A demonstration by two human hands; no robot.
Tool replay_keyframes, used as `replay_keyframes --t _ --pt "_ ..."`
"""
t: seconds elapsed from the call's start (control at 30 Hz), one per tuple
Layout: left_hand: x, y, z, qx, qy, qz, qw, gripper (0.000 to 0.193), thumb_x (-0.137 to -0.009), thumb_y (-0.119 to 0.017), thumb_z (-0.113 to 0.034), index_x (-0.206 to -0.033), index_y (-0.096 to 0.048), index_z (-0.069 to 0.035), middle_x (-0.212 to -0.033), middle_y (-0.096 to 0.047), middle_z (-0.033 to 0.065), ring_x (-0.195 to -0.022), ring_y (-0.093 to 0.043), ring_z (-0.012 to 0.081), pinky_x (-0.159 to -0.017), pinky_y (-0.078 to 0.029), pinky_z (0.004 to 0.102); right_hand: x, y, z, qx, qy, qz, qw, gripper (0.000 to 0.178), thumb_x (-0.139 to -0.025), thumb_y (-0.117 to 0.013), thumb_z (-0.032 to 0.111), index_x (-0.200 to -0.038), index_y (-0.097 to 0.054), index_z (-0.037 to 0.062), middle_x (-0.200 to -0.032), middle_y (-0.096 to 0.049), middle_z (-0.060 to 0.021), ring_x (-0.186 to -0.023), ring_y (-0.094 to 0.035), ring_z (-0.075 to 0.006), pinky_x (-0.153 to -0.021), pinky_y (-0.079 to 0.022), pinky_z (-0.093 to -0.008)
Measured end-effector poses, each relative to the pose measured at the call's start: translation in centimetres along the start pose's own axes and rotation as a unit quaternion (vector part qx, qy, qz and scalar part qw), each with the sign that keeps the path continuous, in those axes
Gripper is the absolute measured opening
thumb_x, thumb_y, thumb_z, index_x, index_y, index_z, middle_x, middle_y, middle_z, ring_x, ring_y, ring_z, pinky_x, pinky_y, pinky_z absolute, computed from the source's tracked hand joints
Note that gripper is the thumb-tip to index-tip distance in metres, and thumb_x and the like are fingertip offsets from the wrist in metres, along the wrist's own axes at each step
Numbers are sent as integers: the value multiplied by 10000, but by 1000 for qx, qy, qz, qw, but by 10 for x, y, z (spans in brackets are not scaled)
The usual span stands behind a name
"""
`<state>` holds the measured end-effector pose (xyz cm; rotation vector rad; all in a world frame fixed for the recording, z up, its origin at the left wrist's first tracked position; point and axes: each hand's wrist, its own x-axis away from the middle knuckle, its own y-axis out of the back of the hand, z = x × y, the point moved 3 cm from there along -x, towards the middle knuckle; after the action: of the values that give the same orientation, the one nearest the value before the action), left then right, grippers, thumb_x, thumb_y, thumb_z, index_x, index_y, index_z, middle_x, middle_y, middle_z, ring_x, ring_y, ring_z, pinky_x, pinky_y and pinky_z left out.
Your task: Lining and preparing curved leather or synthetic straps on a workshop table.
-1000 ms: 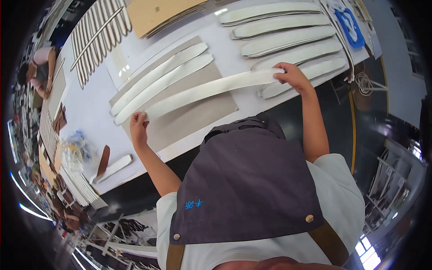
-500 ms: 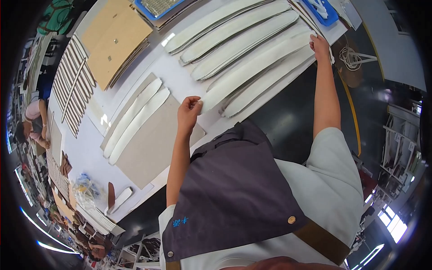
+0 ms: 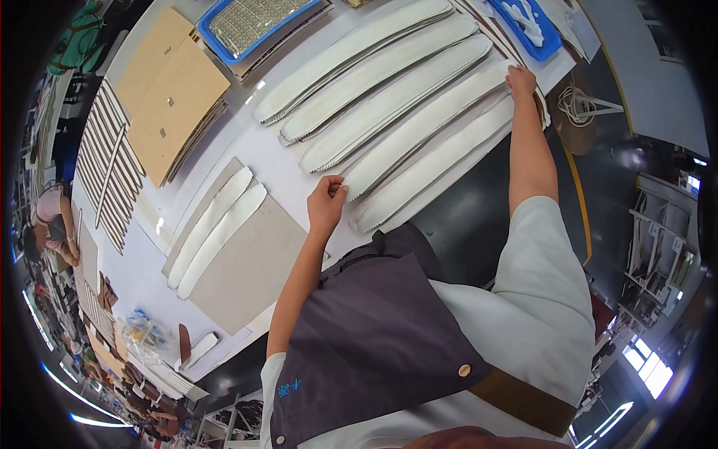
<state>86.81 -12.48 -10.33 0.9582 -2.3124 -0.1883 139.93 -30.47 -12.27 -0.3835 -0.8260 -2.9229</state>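
Observation:
A long pale strip (image 3: pixel 437 123) with a zigzag-cut end lies slantwise on the table, between my two hands. My left hand (image 3: pixel 327 206) is closed in a pinch at its near left end. At the far right end my right hand (image 3: pixel 521 81) pinches its edge. Another strip (image 3: pixel 441 165) lies alongside, closer to my body. Beyond are several stacks of like strips, the nearest stack (image 3: pixel 396 105) right beside the held one. To the left, two shorter pale strips (image 3: pixel 217 232) rest on a grey board (image 3: pixel 239 280).
A pile of tan cardboard sheets (image 3: pixel 176 97) and a blue tray (image 3: pixel 217 49) of small pieces stand at the back. Another blue tray (image 3: pixel 550 52) is at far right. Brown-edged strips (image 3: pixel 112 165), a clear plastic bag (image 3: pixel 146 329) and a co-worker (image 3: pixel 56 217) are leftward.
The pale strip has come down from a raised, stretched position to lie among the others. Both hands have lowered with it, and the whole view has shifted a little.

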Motion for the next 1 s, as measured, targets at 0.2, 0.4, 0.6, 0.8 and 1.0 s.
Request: replay_keyframes --t 0.2,0.4,0.6,0.8,1.0 --pt "-5 2 13 -38 -47 -7 998 200 -791 -609 -142 -956 -591 -29 -814 -643 73 -724 -620 132 -664 -486 258 48 -31 25 328 304 -195 873 299 -740 -604 200 -998 -618 49 -949 -618 -143 -792 -606 -268 -758 -472 -349" --pt "18 51 44 -22 18 -68 997 182 -832 -567 -172 -939 -599 -29 -725 -636 80 -565 -596 123 -562 -478 253 305 -172 44 79 379 272 881 195 -805 -536 42 -971 -615 109 -862 -629 -59 -670 -613 -190 -619 -485 -291" --pt "72 195 145 -60 57 -416 905 171 -836 -566 -184 -938 -624 -60 -762 -642 78 -660 -600 168 -625 -471 287 502 -279 30 154 487 498 701 370 -743 -617 168 -1089 -520 81 -1030 -537 -98 -970 -522 -278 -830 -453 -386" --pt "125 332 227 -192 114 -505 834 280 -846 -529 -186 -1087 -570 -49 -1060 -594 131 -956 -569 254 -823 -443 348 516 -319 20 317 413 519 677 258 -709 -640 187 -907 -532 60 -920 -534 -125 -910 -530 -295 -779 -459 -410" --pt "130 394 281 -293 167 -479 810 348 -882 -433 -205 -1186 -505 -52 -1241 -469 200 -1159 -436 330 -974 -350 394 520 -314 8 264 305 577 711 184 -740 -609 177 -869 -569 52 -884 -591 -126 -692 -603 -248 -641 -492 -339"
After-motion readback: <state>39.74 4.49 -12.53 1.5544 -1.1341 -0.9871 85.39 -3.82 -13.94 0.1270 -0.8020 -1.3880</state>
